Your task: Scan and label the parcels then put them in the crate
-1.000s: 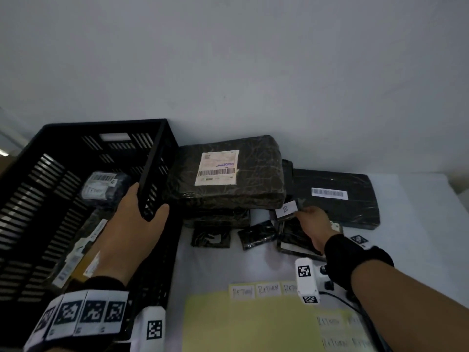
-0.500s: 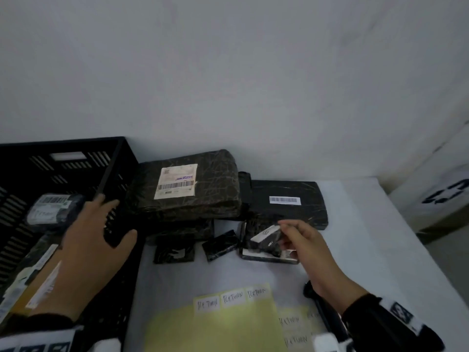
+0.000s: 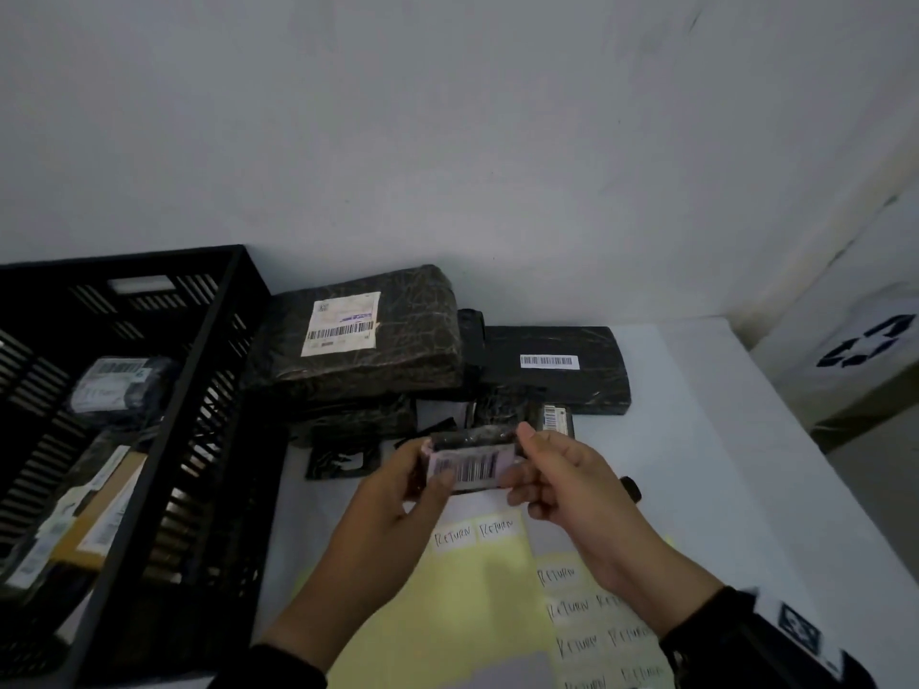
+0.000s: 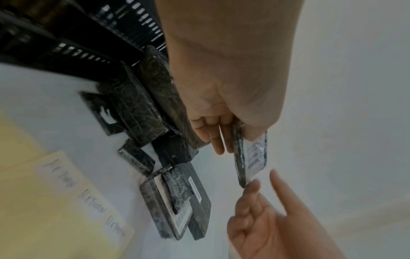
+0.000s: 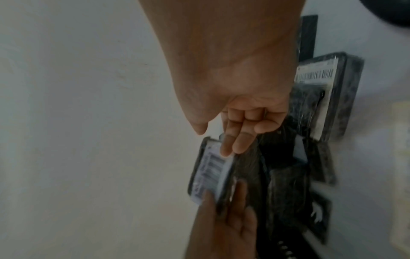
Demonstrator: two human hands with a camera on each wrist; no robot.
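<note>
A small black parcel (image 3: 470, 464) with a white barcode label hangs above the table in front of the parcel pile. My left hand (image 3: 430, 472) pinches its left end between thumb and fingers (image 4: 218, 147). My right hand (image 3: 517, 460) touches the parcel's right end with nearly straight fingers (image 5: 227, 150), its thumb just off the edge. The black slatted crate (image 3: 209, 340) stands at the left and holds several labelled parcels (image 3: 114, 390).
A big wrapped parcel (image 3: 368, 335) tops the pile beside the crate, a flat black one (image 3: 552, 370) to its right, small ones (image 3: 343, 457) in front. A yellow sheet (image 3: 472, 604) of RETURN labels lies near me. A white box (image 3: 865, 350) stands off the table's right edge.
My right hand lifted the small parcel off the pile and brought it toward me. My left hand left the crate rim and took hold of the parcel's left end.
</note>
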